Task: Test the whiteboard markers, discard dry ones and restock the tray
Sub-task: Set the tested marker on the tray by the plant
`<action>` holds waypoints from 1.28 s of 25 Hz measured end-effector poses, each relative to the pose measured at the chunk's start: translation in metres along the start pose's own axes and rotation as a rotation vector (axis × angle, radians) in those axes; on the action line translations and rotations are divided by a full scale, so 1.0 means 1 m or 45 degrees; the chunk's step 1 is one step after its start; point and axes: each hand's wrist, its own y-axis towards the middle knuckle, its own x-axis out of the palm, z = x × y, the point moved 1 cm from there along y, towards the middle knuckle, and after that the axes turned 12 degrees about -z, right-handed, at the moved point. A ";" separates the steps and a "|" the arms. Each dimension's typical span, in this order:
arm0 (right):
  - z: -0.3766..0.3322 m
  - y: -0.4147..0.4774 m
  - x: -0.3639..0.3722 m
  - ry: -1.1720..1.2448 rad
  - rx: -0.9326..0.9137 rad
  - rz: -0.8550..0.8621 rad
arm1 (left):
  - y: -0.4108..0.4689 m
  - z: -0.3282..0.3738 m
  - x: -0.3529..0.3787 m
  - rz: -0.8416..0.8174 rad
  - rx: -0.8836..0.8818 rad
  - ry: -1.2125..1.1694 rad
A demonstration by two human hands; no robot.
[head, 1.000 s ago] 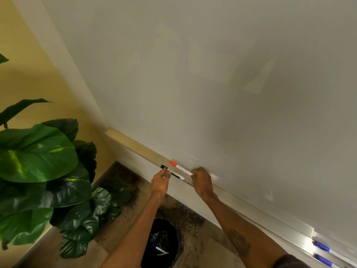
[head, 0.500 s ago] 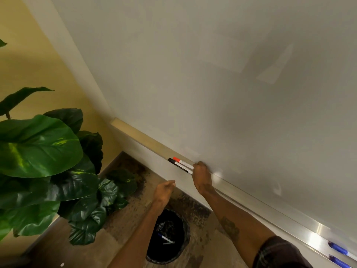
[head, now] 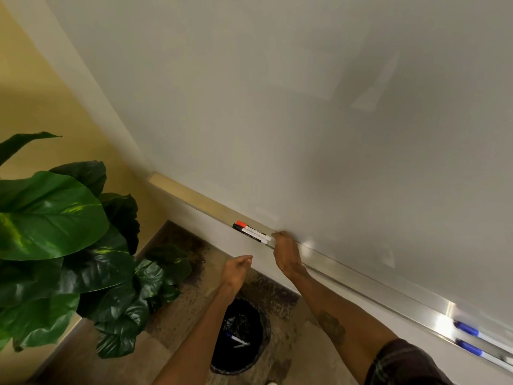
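My right hand (head: 286, 254) is up at the tray (head: 194, 197) under the whiteboard (head: 305, 120), back of the hand toward me, fingers bent in over the tray's lip. My fingertips (head: 275, 236) meet the white tail ends of two markers lying there. The rest of the fingers are hidden behind my knuckles, so I cannot tell whether I am pinching those ends or only touching them.

My left hand (head: 236, 270) hangs lower, in front of the wall below the tray and apart from it. Its fingers are loosely curled and there is nothing in it.

The two markers lie side by side along the tray, touching or nearly so, caps pointing left, away from my right hand. The red-capped marker (head: 251, 227) sits nearer the board. The black-capped marker (head: 249, 234) sits nearer the tray's front edge. Both have white barrels with dark print that is too small for me to read, and both are capped.

Well off to the right on the same tray, far from either hand, lie two blue-capped markers (head: 466, 327), blurred, one in front of the other.

On the floor below my left forearm stands a black bin (head: 244, 359) with a dark liner. A blue-capped marker (head: 236, 339) with a white barrel lies inside it. To the left, a large-leaved green plant (head: 55, 232) stands against the yellow wall.
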 end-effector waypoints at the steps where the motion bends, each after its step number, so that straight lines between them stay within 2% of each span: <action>1: 0.004 -0.006 -0.001 0.016 0.014 0.022 | -0.001 0.005 0.005 -0.018 0.008 0.005; 9: 0.061 -0.080 -0.039 0.098 0.072 0.136 | -0.018 0.053 0.084 -0.152 0.116 -0.018; 15: 0.132 -0.161 -0.082 0.136 0.178 0.277 | -0.052 0.083 0.179 -0.291 0.225 0.037; 26: 0.294 -0.304 -0.137 0.292 0.473 0.483 | -0.105 0.115 0.361 -0.529 0.268 0.189; 32: 0.379 -0.366 -0.149 0.631 0.816 0.645 | -0.106 0.121 0.439 -0.630 0.220 0.243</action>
